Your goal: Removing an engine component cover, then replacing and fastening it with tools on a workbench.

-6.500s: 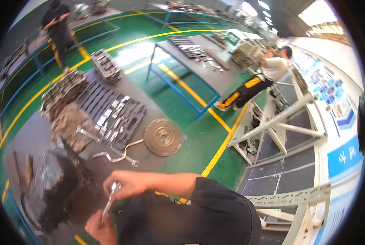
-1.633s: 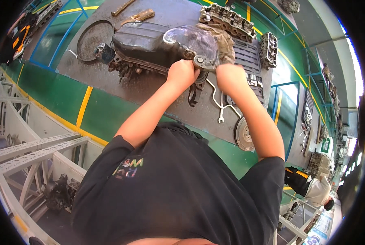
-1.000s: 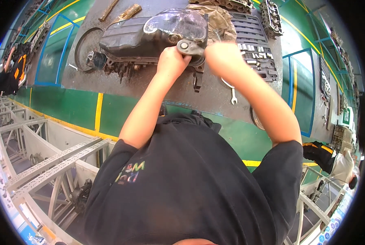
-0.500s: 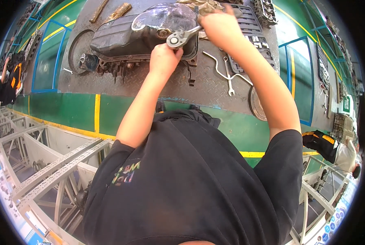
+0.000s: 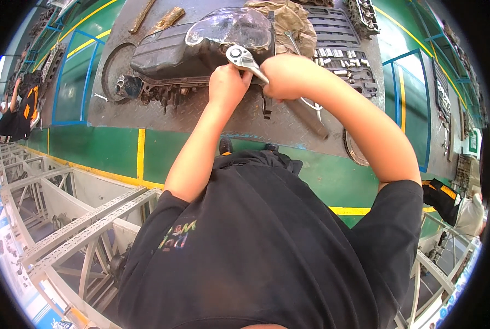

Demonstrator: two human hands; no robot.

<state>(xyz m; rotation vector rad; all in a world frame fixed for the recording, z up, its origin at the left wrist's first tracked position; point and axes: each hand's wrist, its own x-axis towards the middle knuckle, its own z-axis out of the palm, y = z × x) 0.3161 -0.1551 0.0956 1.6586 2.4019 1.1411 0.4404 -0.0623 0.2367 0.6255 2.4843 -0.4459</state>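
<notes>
Grey metal desk [image 5: 245, 118], bearing a dark engine assembly with a bulging black pan [image 5: 168, 54]. Right hand [image 5: 285, 75]: closed firmly round the handle of the silver, round-headed metal ratchet wrench [image 5: 246, 60], at the engine's near right edge. Left hand [image 5: 227, 85]: curled beside the wrench's head; its hold cannot be told.

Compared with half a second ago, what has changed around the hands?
The right hand has swung the silver metal ratchet wrench from pointing far right to pointing near right. The left hand stays at the wrench's head; the black metal oil pan stays put.
</notes>
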